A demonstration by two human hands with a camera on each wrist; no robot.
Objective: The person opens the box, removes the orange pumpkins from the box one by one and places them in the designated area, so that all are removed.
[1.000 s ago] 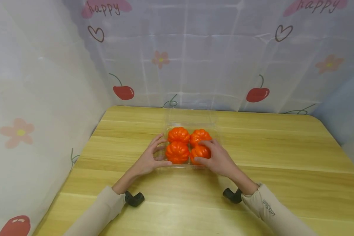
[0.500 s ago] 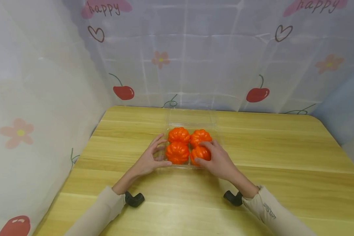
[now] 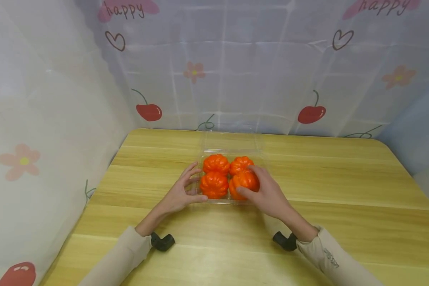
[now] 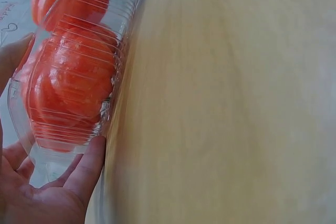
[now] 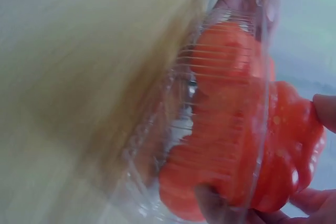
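In the head view, a clear plastic clamshell box (image 3: 232,201) holds several orange ribbed pumpkins, such as the front left pumpkin (image 3: 214,185). My left hand (image 3: 180,193) holds the box's left end, thumb at the front rim and fingers spread along the side; in the left wrist view, its fingers (image 4: 86,169) touch the clear wall. My right hand (image 3: 268,195) grips the front right pumpkin (image 3: 244,184) between thumb and fingers. In the right wrist view, this pumpkin (image 5: 294,145) stands above the box rim and is tilted. Part of it is hidden by the hand.
The box's clear lid (image 3: 232,141) is folded back toward the patterned curtain (image 3: 254,79). Everything stands on a wooden table (image 3: 343,174). A dark wrist mount (image 3: 163,241) sits on the left wrist, another mount (image 3: 285,241) on the right.
My right hand has raised and tilted the front right pumpkin, shifting it slightly right, so it covers more of the pumpkin behind. My left hand has stayed at the box.
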